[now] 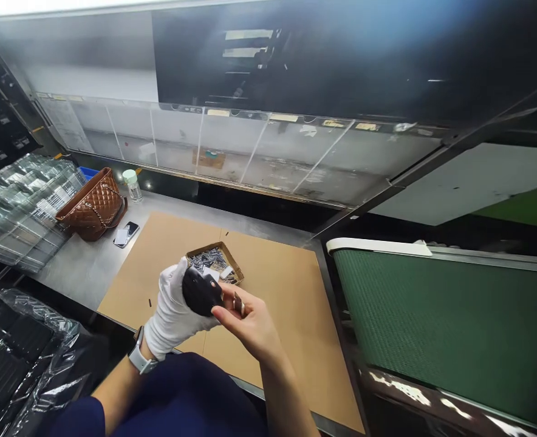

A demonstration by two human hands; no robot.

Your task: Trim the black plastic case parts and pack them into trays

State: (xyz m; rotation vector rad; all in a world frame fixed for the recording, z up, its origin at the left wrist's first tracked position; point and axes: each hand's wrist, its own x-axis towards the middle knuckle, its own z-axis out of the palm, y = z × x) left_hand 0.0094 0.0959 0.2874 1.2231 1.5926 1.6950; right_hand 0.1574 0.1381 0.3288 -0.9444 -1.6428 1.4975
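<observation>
My left hand (172,303), in a white glove, is wrapped round a black rounded plastic part (199,292) with a smooth face and a small hole near its right end. Bare and curled, my right hand (249,318) meets the right end of that part with thumb and forefinger. A small brown piece (238,303) shows among the right hand's fingers; I cannot tell what it is. Just beyond both hands stands an open cardboard box (232,262) with many small grey metal pieces (208,260) and white scraps in it, partly hidden by the black part.
Brown cardboard (287,285) covers the bench. Two small dark bits lie on it. To the left are a phone (132,232), a quilted brown handbag (93,209), a lidded bottle (133,187) and stacked clear trays (27,206). A green conveyor belt (446,309) runs at the right.
</observation>
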